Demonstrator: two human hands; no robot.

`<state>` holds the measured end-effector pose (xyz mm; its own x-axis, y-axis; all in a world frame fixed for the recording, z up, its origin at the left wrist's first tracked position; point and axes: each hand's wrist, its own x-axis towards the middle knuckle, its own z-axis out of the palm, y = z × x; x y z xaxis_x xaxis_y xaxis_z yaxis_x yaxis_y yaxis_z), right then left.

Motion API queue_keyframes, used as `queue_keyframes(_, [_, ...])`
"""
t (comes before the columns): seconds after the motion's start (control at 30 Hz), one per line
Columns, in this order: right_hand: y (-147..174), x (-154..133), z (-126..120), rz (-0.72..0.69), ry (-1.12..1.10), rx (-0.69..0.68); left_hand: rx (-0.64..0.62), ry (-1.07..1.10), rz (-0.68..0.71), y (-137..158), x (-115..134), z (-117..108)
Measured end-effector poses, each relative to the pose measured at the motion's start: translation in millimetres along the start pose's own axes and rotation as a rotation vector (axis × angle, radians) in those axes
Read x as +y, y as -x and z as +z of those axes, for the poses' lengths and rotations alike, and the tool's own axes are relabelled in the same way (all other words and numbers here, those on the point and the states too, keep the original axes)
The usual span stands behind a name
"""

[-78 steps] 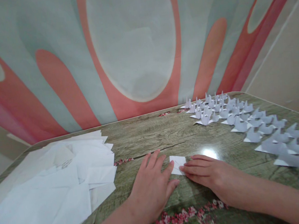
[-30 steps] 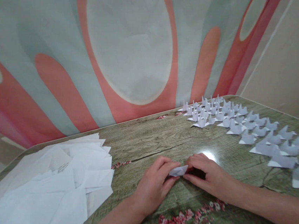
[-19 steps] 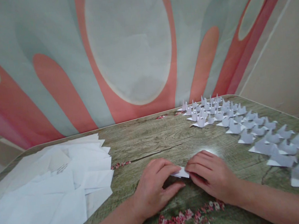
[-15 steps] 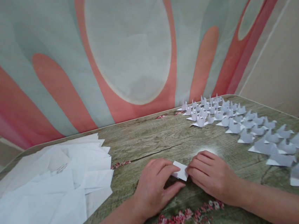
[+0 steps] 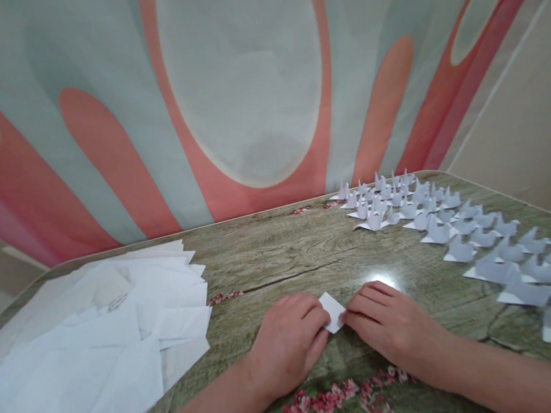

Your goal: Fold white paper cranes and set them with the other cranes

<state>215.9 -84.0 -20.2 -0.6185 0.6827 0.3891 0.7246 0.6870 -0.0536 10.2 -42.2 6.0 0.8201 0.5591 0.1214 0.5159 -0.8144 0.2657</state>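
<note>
Between my hands, just above or on the tabletop, is a small folded piece of white paper, its visible part diamond-shaped. My left hand pinches its left corner, thumb and fingers together. At the right corner, the fingertips of my right hand are closed on the paper. Both hands partly cover its sides, so its full outline and the exact folds are hidden. Off to the right stand rows of folded white paper birds.
A wood-patterned table with printed pink flowers lies under everything. Loose white paper sheets are heaped on its left. Behind the far edge rises a backdrop with pink and pale shapes.
My left thumb has closed up against the fingers at the paper's left corner. The paper has turned slightly into an upright diamond. The whole view has shifted a little.
</note>
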Motion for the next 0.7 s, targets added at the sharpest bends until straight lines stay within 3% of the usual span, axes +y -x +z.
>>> queue_keyframes(0.3, [1,10,2,0.143,-0.358,0.02,-0.047,-0.091,0.02,2,8,-1])
queue_keyframes(0.5, [-1,11,0,0.196,-0.507,0.008,0.007,-0.017,-0.016,3,3,5])
queue_keyframes(0.7, [-5,10,-3,0.333,-0.641,-0.056,0.046,0.059,-0.067,1,3,6])
